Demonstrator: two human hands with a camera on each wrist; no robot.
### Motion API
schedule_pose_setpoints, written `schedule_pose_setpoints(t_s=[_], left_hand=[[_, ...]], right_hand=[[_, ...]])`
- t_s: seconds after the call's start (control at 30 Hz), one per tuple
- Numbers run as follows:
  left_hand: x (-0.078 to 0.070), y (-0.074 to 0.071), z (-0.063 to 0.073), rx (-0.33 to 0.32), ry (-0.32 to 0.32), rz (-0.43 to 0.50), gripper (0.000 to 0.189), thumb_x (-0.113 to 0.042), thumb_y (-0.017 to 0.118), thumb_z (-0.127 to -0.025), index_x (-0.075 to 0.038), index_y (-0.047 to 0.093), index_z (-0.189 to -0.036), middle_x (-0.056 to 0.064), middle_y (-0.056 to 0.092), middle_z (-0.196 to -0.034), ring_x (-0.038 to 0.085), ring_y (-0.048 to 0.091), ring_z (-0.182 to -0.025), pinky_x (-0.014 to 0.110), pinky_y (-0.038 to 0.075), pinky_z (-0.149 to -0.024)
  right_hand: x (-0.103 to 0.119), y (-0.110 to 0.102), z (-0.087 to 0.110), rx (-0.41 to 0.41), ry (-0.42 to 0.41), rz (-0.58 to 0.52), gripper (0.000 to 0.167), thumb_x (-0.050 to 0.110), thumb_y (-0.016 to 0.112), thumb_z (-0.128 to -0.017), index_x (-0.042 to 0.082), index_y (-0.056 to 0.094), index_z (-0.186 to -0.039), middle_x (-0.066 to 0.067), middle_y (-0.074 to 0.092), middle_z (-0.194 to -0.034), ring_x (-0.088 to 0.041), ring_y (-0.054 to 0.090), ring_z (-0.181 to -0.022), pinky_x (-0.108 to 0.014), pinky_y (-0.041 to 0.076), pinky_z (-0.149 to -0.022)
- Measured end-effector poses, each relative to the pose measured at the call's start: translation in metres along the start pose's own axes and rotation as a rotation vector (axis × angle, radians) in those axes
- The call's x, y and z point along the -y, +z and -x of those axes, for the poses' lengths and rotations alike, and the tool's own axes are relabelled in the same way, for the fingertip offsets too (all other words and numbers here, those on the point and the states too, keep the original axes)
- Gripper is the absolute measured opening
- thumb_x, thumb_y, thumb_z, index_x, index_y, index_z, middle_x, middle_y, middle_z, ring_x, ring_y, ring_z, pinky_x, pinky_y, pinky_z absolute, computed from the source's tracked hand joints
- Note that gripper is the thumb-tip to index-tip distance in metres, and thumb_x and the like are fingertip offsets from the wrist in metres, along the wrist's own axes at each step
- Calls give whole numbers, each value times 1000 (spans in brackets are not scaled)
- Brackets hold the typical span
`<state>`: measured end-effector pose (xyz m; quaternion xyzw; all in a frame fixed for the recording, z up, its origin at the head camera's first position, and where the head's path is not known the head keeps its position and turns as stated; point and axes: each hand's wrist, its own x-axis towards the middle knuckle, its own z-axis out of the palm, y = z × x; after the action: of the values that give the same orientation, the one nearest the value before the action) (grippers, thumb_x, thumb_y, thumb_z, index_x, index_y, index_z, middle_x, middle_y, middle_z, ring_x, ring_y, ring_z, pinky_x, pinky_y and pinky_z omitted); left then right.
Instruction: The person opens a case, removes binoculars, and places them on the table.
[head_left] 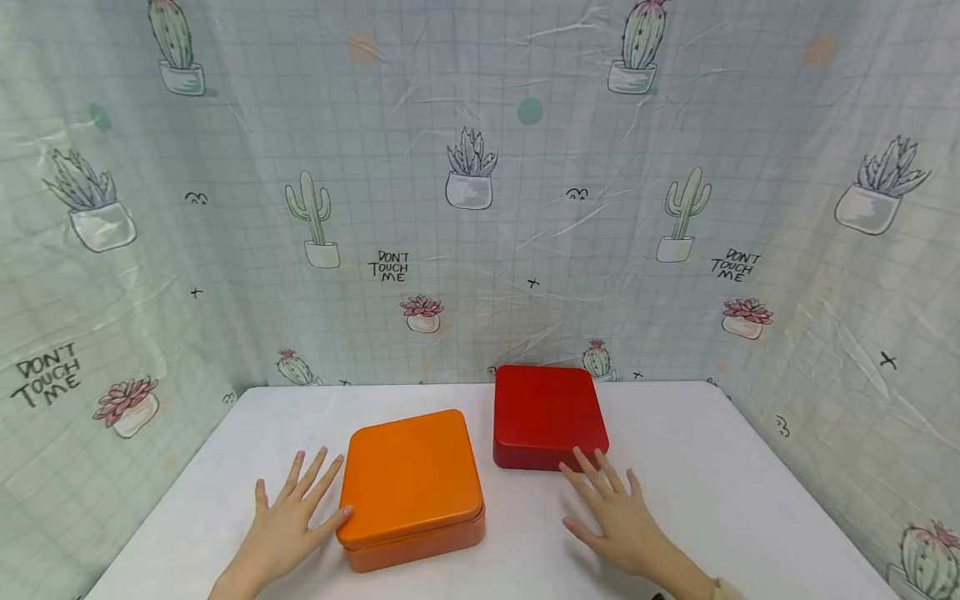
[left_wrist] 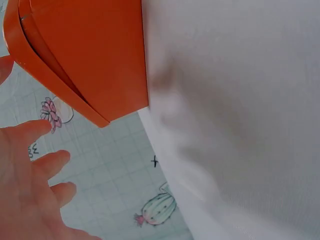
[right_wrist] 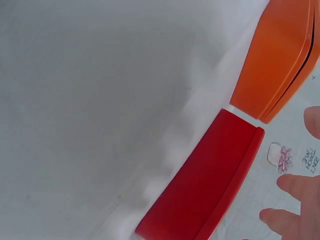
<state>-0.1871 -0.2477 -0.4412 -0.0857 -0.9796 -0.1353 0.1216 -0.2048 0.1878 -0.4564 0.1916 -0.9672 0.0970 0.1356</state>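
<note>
An orange square tin (head_left: 411, 479) with its lid on lies left of the middle of the white table. My left hand (head_left: 288, 521) is spread beside it, the thumb at the tin's near left edge; whether they touch I cannot tell. Farther back and to the right lies a red square tin (head_left: 549, 408). My right hand (head_left: 618, 521) is spread in front of that one, fingertips overlapping its near right corner in the head view. Neither hand holds anything. The left wrist view shows the orange tin's side (left_wrist: 95, 55); the right wrist view shows both tins, the red one (right_wrist: 205, 180) nearer.
The white table (head_left: 720, 467) runs back to a curtain (head_left: 480, 250) printed with cacti and a grid, which encloses it at the back and both sides. A gap of bare table separates the two tins.
</note>
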Motion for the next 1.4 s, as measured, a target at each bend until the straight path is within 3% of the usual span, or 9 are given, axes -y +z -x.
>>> schedule_pose_setpoints(t_s=[0.43, 0.63, 0.93, 1.17, 1.3, 1.4], left_hand=[[-6, -1, 4, -8, 2, 76, 68, -57, 46, -83, -33, 21, -141, 6, 23, -148, 23, 1, -140, 74, -1, -94], [-10, -1, 6, -17, -10, 154, 64, -52, 50, -84, -28, 29, -140, 8, 29, -146, 35, 19, -135, 74, 9, -92], [-14, 2, 8, -39, -44, 295, 56, -43, 46, -89, -18, 34, -138, 13, 33, -143, 42, 27, -130, 68, 22, -93], [-15, 5, 7, -105, -47, 369, 51, -31, 46, -92, -8, 35, -136, 18, 39, -138, 39, 39, -124, 56, 35, -94], [-18, 6, 6, -175, -47, 375, 47, -20, 52, -90, -4, 41, -132, 21, 49, -128, 38, 52, -109, 53, 45, -84], [-19, 7, 6, -228, -49, 387, 44, -14, 55, -87, -2, 45, -128, 20, 55, -120, 33, 59, -97, 43, 51, -73]], right_hand=[[14, -1, -6, 9, -8, -121, 66, 44, 59, -80, 27, 34, -138, -1, 27, -147, -30, 26, -134, -68, 21, -97], [21, 0, -7, 11, -1, -172, 63, 39, 60, -80, 22, 37, -136, -4, 33, -144, -30, 30, -132, -67, 24, -96], [34, -3, -13, 59, 42, -411, 54, 33, 54, -86, 16, 38, -135, -6, 38, -140, -29, 37, -127, -61, 31, -97], [43, 2, -15, 138, 56, -586, 53, 44, 44, -90, 17, 37, -135, -4, 41, -137, -27, 37, -125, -57, 34, -97], [49, 4, -17, 157, 34, -645, 48, 38, 43, -92, 13, 40, -133, -6, 45, -134, -28, 41, -121, -54, 38, -95], [55, 5, -20, 172, 12, -695, 44, 33, 44, -92, 11, 43, -130, -9, 50, -129, -29, 47, -115, -45, 45, -89]])
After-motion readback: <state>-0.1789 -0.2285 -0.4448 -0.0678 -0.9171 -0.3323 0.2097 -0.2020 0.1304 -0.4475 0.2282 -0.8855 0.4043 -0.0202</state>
